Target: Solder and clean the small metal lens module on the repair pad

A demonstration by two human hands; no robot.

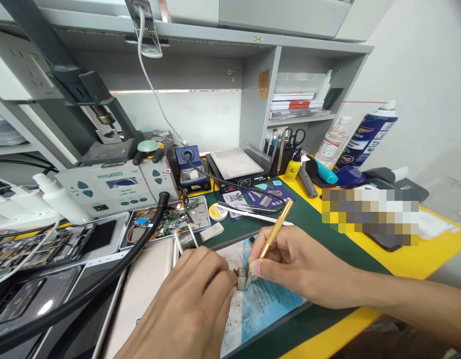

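Sitting between both hands, the small metal part (241, 279) touches the gold tool's (276, 228) tip.

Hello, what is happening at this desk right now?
A person works at a crowded electronics bench. The left hand pinches a small metal part down on the blue work mat. The right hand holds a gold-coloured tool like a pen, its tip at that part. A tray of circuit boards lies behind.
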